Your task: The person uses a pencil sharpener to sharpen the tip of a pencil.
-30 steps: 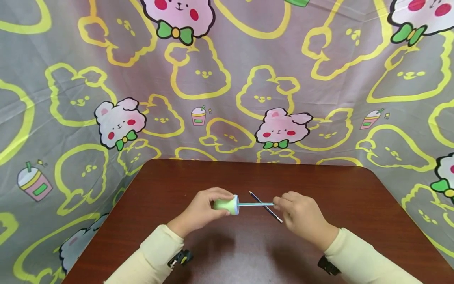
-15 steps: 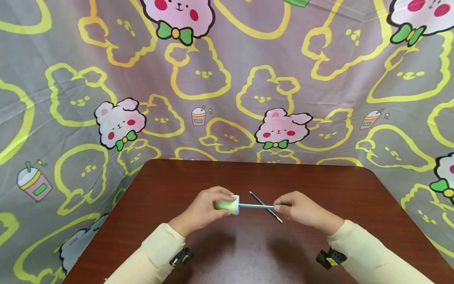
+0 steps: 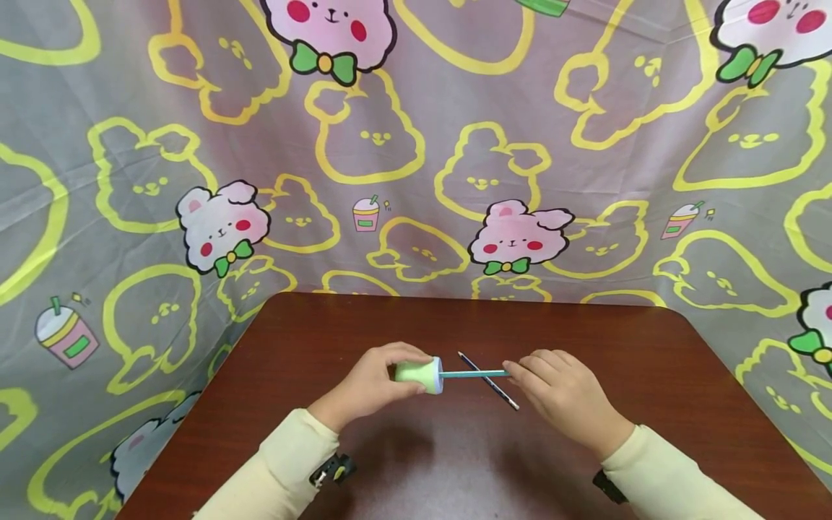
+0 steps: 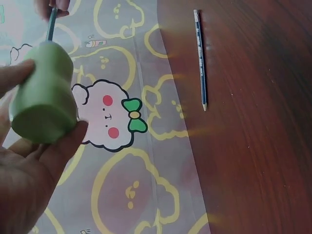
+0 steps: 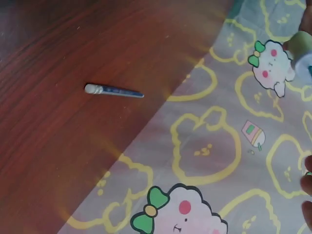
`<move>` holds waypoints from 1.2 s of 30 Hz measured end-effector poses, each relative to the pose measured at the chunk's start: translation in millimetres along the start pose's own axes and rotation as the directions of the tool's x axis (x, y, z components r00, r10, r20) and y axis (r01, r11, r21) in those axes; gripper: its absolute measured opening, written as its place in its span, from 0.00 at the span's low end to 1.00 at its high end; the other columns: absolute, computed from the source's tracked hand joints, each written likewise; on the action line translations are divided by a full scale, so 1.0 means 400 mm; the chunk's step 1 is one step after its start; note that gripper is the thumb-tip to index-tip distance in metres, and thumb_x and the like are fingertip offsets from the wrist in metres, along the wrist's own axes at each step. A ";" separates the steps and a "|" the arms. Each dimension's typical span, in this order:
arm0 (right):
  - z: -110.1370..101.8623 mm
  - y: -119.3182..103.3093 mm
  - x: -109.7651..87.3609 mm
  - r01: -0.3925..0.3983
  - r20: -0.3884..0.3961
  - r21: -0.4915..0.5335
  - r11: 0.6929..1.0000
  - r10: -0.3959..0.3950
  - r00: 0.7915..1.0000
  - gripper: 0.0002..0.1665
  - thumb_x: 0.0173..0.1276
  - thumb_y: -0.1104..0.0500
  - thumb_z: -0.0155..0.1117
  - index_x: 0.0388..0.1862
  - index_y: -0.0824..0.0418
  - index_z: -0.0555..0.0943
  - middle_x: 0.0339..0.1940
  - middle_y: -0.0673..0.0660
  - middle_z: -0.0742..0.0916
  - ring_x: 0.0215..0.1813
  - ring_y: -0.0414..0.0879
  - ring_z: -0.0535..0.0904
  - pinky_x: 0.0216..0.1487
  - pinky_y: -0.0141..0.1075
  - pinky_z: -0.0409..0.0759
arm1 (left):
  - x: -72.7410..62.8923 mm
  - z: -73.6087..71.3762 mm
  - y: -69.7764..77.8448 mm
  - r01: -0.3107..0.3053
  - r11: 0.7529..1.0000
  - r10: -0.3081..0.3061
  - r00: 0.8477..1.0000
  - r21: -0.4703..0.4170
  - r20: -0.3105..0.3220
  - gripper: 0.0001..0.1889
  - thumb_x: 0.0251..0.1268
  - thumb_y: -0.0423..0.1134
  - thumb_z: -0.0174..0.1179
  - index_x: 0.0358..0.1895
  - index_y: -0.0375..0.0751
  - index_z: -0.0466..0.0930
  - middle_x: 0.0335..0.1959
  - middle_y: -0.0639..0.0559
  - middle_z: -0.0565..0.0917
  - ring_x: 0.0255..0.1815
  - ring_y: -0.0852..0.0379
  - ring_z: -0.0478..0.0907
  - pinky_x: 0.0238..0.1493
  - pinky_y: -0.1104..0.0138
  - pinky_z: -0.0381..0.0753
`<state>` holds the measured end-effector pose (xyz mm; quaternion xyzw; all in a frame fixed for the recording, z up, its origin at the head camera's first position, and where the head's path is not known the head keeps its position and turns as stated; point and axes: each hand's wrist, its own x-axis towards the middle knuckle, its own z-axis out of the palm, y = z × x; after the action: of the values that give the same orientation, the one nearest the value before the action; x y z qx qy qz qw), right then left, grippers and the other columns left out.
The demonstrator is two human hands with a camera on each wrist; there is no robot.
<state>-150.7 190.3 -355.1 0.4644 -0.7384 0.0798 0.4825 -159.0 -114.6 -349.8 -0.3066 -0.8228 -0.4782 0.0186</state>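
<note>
A light-green, waisted pencil sharpener with a pale blue end lies sideways in my left hand, above the table. My left thumb and fingers grip its sides, and the left wrist view shows its rounded green base. A teal pencil has one end in the sharpener's pale end. The fingertips of my right hand pinch its other end, which they hide. In the right wrist view, only some right fingertips show at the edge.
A dark blue pencil with a white end lies slantwise on the brown table, behind and beneath the teal one. Patterned cloth hangs behind the table and along both sides.
My right hand has turned at the wrist one way and back, rolling the teal pencil, and now sits slightly farther right. My left hand keeps its grip on the sharpener, almost still.
</note>
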 end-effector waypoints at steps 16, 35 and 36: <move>-0.004 -0.022 0.021 -0.348 0.291 0.226 0.910 0.278 0.915 0.09 0.69 0.59 0.60 0.31 0.59 0.85 0.21 0.44 0.80 0.22 0.35 0.70 0.21 0.29 0.69 | 0.000 0.009 0.009 -0.073 0.997 0.073 0.997 0.031 0.006 0.18 0.50 0.27 0.71 0.48 0.33 0.85 0.48 0.46 0.83 0.50 0.50 0.79 0.42 0.69 0.80; -0.040 -0.010 0.060 -0.749 0.678 0.170 0.640 0.476 0.560 0.09 0.64 0.56 0.67 0.42 0.57 0.86 0.33 0.43 0.85 0.33 0.36 0.76 0.32 0.34 0.76 | -0.008 0.010 0.005 -0.122 0.983 0.122 0.992 0.135 0.009 0.18 0.48 0.28 0.72 0.47 0.36 0.85 0.47 0.47 0.85 0.49 0.51 0.81 0.47 0.67 0.79; -0.038 -0.013 0.049 -0.687 0.620 0.164 0.708 0.468 0.630 0.11 0.65 0.53 0.67 0.43 0.56 0.86 0.34 0.43 0.85 0.34 0.37 0.77 0.33 0.35 0.77 | -0.009 0.010 0.005 -0.122 0.984 0.122 0.992 0.128 0.005 0.18 0.48 0.28 0.72 0.47 0.37 0.85 0.47 0.47 0.85 0.49 0.51 0.81 0.48 0.67 0.79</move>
<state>-139.2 183.9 -333.4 0.2843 -0.9216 0.2440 0.1017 -154.1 -112.3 -351.7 -0.3540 -0.8314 -0.4227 0.0685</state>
